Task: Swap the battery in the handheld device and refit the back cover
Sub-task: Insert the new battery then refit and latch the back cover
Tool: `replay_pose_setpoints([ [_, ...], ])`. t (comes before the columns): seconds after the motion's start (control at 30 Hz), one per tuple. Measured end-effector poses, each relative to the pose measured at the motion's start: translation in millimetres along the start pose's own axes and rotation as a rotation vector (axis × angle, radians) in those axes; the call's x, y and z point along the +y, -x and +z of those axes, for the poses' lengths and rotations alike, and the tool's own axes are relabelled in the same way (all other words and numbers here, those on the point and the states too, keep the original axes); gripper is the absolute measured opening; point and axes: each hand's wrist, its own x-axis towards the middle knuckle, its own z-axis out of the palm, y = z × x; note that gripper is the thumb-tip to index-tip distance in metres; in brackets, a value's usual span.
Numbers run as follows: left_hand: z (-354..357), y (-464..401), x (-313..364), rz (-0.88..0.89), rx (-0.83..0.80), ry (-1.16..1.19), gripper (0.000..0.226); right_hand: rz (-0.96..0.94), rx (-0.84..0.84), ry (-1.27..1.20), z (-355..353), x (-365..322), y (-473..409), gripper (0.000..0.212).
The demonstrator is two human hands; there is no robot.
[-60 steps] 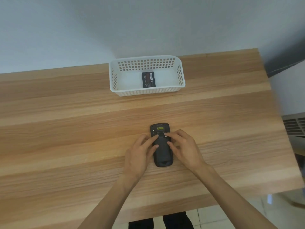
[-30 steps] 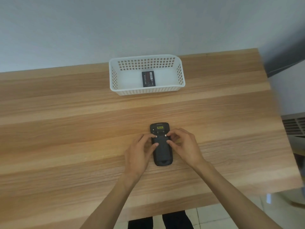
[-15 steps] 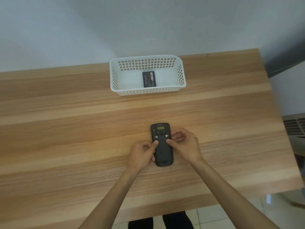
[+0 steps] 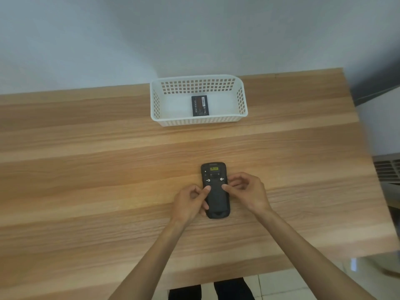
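Note:
A black handheld device (image 4: 215, 191) lies face down on the wooden table (image 4: 108, 169), its back cover on and two white latch marks showing near its top. My left hand (image 4: 191, 201) curls against the device's left side, thumb tip resting on the back cover. My right hand (image 4: 245, 191) sits at the right side, thumb tip on the cover too, other fingers curled. A black battery (image 4: 199, 105) lies flat inside the white perforated basket (image 4: 242, 100) at the table's far edge.
The table's right edge (image 4: 368, 169) runs close to a grey vent unit (image 4: 389, 169). A pale wall (image 4: 173, 35) rises behind the basket. Tiled floor shows below the near table edge.
My fingers have pulled back from the two latches near the top of the device; both hands have curled and slid slightly toward me, leaving only the thumbs on the back cover.

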Motion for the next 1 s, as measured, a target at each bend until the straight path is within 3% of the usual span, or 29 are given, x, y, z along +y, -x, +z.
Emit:
replay_pose_setpoints([
  [0.2,-2.9,4.1,-6.8,0.047,0.004,-0.191,0.038,-0.028,-0.07,0.01,-3.6,6.0,8.7,0.041],
  [0.6,-2.6,10.9,-6.5,0.033,-0.023,-0.198,0.043,0.022,0.022,0.03,7.8,7.7,15.9,0.031],
  [1.0,-9.0,15.6,-18.0,0.161,-0.07,-0.253,0.029,-0.033,-0.025,-0.054,5.6,24.7,23.2,0.044],
])
